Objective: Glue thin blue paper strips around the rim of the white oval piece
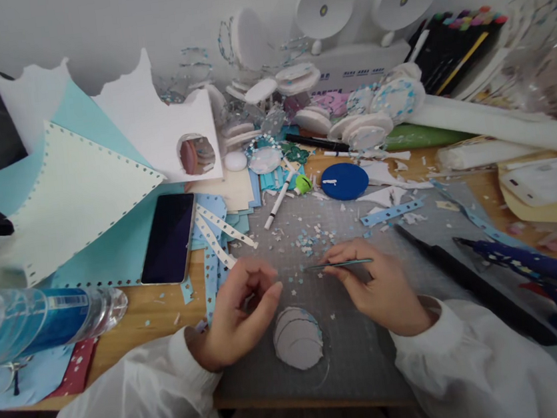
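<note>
My right hand (375, 285) pinches a pair of thin tweezers (348, 263), whose tips point left above the grey cutting mat (361, 360). Just beyond the tips lies a scatter of tiny blue and white paper stars (312, 239). Loosely curled, my left hand (244, 310) hovers over the mat's left part; a gap shows between thumb and fingers, and I see nothing in it. Between my two wrists rests a round white disc (298, 341) with some blue bits along its upper right edge. A clear thread or rim curves beside it.
A phone (168, 238), punched paper sheets (80, 191) and a water bottle (49, 319) are on the left. A black stick-like tool (473, 284) and a blue glue gun (537, 273) lie right. Behind are a blue oval disc (344, 181), a marker (279, 200) and several decorated white discs (367, 128).
</note>
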`<state>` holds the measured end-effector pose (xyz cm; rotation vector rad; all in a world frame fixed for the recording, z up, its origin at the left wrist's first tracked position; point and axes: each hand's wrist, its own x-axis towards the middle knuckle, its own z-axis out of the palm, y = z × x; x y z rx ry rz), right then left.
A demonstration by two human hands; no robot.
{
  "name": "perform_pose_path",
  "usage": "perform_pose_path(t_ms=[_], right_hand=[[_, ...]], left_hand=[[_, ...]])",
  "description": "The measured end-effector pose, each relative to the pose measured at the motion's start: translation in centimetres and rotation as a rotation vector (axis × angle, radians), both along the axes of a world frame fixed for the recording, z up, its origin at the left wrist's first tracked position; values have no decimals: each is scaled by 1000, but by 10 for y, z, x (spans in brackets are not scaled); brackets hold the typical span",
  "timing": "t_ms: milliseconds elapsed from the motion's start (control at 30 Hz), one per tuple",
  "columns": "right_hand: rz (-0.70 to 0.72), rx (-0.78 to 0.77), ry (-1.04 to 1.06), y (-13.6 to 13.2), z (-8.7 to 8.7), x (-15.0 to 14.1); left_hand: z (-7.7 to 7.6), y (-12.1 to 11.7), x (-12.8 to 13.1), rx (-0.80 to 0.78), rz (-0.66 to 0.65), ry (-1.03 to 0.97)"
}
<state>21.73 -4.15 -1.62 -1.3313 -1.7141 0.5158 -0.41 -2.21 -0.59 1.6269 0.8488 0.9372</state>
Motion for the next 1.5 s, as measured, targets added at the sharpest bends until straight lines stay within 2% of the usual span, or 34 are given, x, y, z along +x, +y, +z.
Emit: perform_pose_path(t_ms=[367, 567, 667, 933, 1200, 1400, 1500], right_hand=[[-42, -8, 182, -3, 3, 2], [-34, 3, 190, -2, 3, 5], [-24, -3, 144, -3, 4, 5], [63, 45, -12, -4, 0, 0], [34, 136, -45, 1, 6, 9], [200, 152, -223, 3, 12, 20], [217, 153, -257, 3, 12, 21]], left_hand=[[1, 0, 2, -78, -4, 14], [0, -1, 1, -107, -9, 13], [2, -1, 1, -89, -8, 30], [-4, -1, -6, -168, -76, -4], [-3, -2, -4, -206, -65, -25], [-2, -2, -3, -196, -73, -25], [-3, -1, -3, -196, -67, -16]])
